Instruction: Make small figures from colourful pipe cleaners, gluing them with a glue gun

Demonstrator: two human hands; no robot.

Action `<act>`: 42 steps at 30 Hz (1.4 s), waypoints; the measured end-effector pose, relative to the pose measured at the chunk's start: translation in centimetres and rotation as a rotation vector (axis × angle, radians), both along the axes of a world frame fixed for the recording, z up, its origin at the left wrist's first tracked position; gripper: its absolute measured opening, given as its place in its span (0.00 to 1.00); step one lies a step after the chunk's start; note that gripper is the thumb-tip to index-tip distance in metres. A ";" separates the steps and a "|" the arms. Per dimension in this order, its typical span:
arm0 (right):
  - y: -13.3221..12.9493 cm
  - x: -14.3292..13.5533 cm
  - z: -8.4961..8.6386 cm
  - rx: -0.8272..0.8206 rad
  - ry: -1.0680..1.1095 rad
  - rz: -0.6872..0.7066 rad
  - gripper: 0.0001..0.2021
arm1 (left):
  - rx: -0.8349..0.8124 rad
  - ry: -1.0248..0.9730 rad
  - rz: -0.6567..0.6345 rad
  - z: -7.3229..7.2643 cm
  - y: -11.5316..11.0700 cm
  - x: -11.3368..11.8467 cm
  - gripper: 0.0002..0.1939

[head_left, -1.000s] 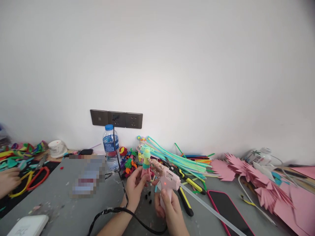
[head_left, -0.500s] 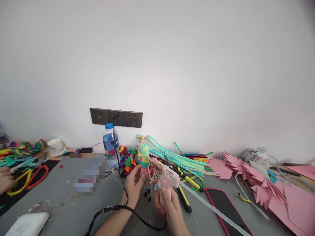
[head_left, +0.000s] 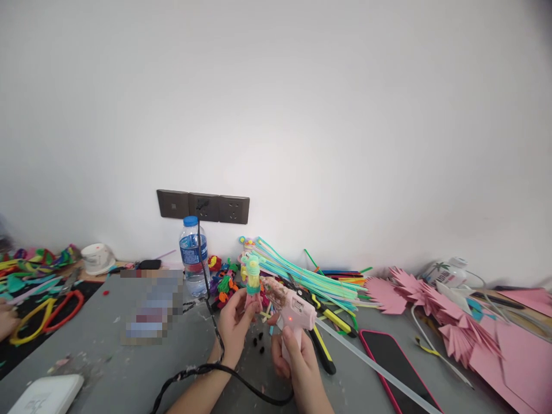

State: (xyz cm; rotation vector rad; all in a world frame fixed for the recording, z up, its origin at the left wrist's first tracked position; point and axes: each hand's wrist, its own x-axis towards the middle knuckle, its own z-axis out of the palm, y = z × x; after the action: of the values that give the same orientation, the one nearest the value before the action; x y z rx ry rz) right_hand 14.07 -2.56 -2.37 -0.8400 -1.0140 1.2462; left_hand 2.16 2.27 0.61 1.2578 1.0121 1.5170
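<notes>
Between the fingers of my left hand stands a small fuzzy figure, green at the top, yellow in the middle and pink below. My right hand is wrapped round the grip of a pink glue gun, whose red light is on. The gun's dirty, crusted nozzle end points left, close to the figure; I cannot tell whether it touches. A long clear glue stick sticks out of the gun's back. Below the figure, several small black bits lie on the table.
Behind my hands lie pastel pipe cleaners and yellow-black pliers. A water bottle stands left, a phone and folded pink paper right. A black cable crosses my left forearm. Another person's hand is near scissors.
The figure has turned and shifted slightly left in my left hand. The glue gun stays almost in place. At the far left, the other person's hand has drawn back a little.
</notes>
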 end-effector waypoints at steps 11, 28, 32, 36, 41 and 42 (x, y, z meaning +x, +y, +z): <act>-0.3 -0.1 -1.0 0.007 -0.052 -0.014 0.24 | -0.038 0.006 0.026 0.0 0.0 0.1 0.19; -0.8 -0.1 -0.4 -0.014 -0.142 -0.034 0.27 | -0.029 0.076 0.066 -0.6 0.1 -0.2 0.18; -0.9 -0.2 0.2 -0.017 -0.146 -0.062 0.26 | -0.010 0.077 0.080 -0.9 0.4 -0.2 0.18; -0.6 -0.1 0.0 0.007 -0.149 -0.045 0.26 | -0.008 0.074 0.069 -1.0 0.4 -0.3 0.18; -0.6 -0.2 0.1 -0.003 -0.151 -0.058 0.27 | -0.009 0.059 0.048 -1.3 0.4 -0.4 0.18; -0.7 -0.2 0.3 -0.006 -0.151 -0.061 0.28 | -0.011 0.057 0.046 -1.4 0.4 -0.4 0.18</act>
State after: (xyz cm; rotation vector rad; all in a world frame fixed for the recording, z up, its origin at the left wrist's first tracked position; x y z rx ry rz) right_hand 13.85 -3.28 -2.04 -0.9737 -1.0971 1.1484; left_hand 1.80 2.67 -0.76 1.2845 1.0917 1.5160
